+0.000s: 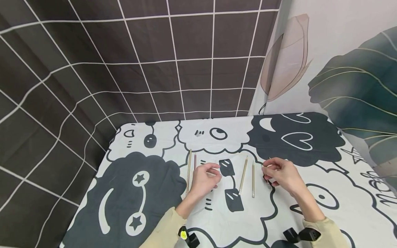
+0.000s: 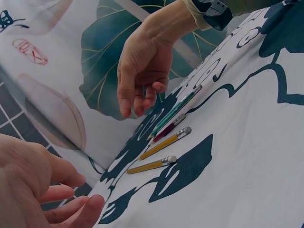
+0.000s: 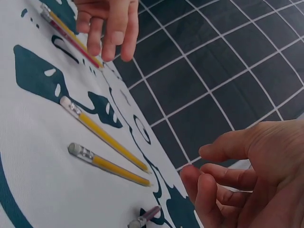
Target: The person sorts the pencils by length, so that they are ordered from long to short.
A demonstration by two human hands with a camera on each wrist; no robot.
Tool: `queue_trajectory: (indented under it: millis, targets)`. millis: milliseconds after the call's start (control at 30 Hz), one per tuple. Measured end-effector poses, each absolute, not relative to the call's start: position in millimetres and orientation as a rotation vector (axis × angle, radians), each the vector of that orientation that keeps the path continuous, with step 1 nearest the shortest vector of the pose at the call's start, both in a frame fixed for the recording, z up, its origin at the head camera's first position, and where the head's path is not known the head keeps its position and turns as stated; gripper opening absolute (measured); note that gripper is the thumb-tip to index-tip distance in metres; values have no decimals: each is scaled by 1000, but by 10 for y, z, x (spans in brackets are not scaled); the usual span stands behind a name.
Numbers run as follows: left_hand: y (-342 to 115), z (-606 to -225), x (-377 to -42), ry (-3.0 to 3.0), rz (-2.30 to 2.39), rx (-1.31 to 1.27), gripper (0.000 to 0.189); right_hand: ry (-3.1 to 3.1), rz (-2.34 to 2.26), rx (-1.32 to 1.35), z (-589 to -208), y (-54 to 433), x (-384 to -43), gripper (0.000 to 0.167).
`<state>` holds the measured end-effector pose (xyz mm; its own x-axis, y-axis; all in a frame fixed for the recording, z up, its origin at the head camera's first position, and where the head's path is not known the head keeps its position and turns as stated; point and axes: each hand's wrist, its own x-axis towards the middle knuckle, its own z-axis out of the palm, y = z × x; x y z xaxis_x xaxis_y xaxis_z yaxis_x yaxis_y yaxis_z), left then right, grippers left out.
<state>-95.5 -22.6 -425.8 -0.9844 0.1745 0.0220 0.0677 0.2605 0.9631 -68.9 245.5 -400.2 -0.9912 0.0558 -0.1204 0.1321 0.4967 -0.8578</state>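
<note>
My left hand (image 1: pixel 203 181) hovers beside a yellow pencil (image 1: pixel 189 168) and a red pencil (image 1: pixel 195 161) lying at the left, its fingers loosely bent around nothing. Two more yellow pencils, one slanted (image 1: pixel 244 175) and one straighter (image 1: pixel 253 181), lie between the hands with eraser ends toward me. On the right, my right hand (image 1: pixel 285 175) hangs over a dark red pencil (image 2: pixel 166 129) and a teal pencil (image 2: pixel 180 110), mostly covered by it in the head view. The right fingers (image 3: pixel 225 175) are relaxed with nothing between them.
A white cloth (image 1: pixel 217 224) with dark cloud and face drawings covers the table. Behind it hangs a dark grid-patterned curtain (image 1: pixel 192 38), and a leaf-printed curtain (image 1: pixel 356 82) stands at the right. Dark wrist cameras (image 1: pixel 301 235) sit on both cuffs.
</note>
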Motion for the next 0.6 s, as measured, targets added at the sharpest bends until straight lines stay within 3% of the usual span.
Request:
queue_trajectory:
  millis: [600]
  targets:
    - [14, -4390, -968, 2382, 1877, 189, 28, 2716, -1517, 246, -4081, 2805, -597, 33]
